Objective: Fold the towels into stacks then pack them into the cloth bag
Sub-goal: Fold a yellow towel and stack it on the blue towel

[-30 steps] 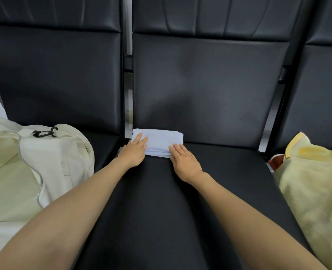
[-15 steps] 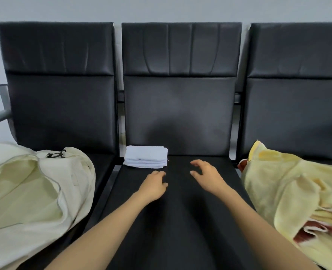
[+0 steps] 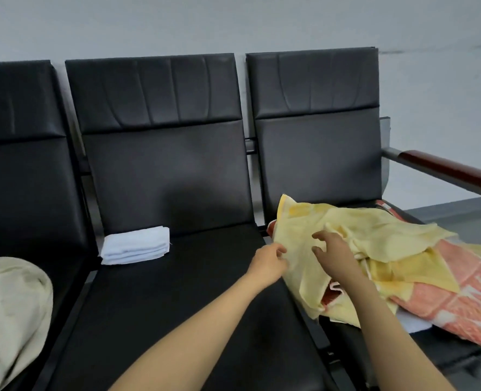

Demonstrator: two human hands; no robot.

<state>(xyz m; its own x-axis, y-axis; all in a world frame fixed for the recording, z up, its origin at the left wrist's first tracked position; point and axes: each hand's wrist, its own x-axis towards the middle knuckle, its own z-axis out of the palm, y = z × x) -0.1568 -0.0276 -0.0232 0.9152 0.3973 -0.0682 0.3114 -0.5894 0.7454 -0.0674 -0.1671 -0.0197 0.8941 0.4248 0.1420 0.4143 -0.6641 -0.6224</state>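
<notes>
Presently both hands reach toward the heap on the right-hand seat. The left hand (image 3: 270, 262) sits at the near-left edge of the crumpled pale yellow terry towel (image 3: 374, 235), fingers curled toward the hem. I cannot tell whether it has pinched the cloth. The right hand (image 3: 333, 253) hovers just above the same towel, fingers spread and bent, holding nothing.

The yellow towel lies tangled over an orange-and-white patterned towel (image 3: 459, 297). A folded white towel (image 3: 135, 245) rests at the back left corner of the black padded middle seat (image 3: 177, 306). The cream cloth bag (image 3: 11, 300) slumps on the left seat, well apart from the hands.

The likeliest slip is a grab that catches both layers, dragging the patterned towel along or tipping it off the seat's front edge. A one-sided pull at the hem could also bunch the yellow towel rather than spread it. Swinging it across carelessly might knock the white stack askew.
</notes>
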